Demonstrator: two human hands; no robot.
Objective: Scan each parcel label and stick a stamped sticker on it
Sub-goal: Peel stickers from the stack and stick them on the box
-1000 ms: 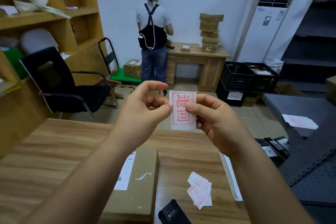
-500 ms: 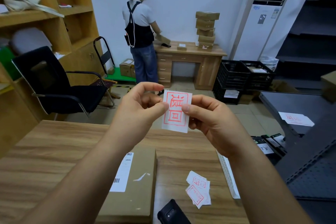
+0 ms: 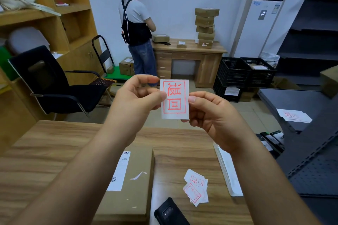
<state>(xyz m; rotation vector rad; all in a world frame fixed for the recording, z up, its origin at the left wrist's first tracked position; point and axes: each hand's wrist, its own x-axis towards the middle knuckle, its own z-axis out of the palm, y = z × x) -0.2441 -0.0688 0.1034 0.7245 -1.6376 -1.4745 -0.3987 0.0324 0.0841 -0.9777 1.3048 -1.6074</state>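
Here, at about nine o'clock, a black office chair [image 3: 54,86] stands on the floor in front of a wooden shelf unit [image 3: 45,20], just beyond the far edge of the wooden table [image 3: 45,151]. Toward seven o'clock a brown cardboard parcel [image 3: 133,188] lies flat on the table, its white label [image 3: 118,171] with barcodes showing along the parcel's left side, partly hidden by the left forearm.

At the centre, the left hand [image 3: 135,100] is raised above the table and pinches the left edge of a stamped sticker [image 3: 174,99] between thumb and curled fingers. The sticker is a white rectangle with a red framed stamp, held upright and facing the camera, well above the parcel. The right hand [image 3: 214,117] pinches its right edge, thumb on the front and the other fingers curled behind.

At twelve o'clock, behind the sticker, another person [image 3: 136,29] with a headset stands at a far desk [image 3: 188,49] that carries a stack of boxes [image 3: 205,27].

At six o'clock a black scanner [image 3: 170,212] lies at the near table edge, and just to its right a small pile of stamped stickers [image 3: 196,189] rests on the wood. Toward four o'clock a white perforated tray [image 3: 226,168] sits near the table's right edge. At two o'clock, black crates [image 3: 245,75] stand on the floor beside a tall white air conditioner [image 3: 263,14].
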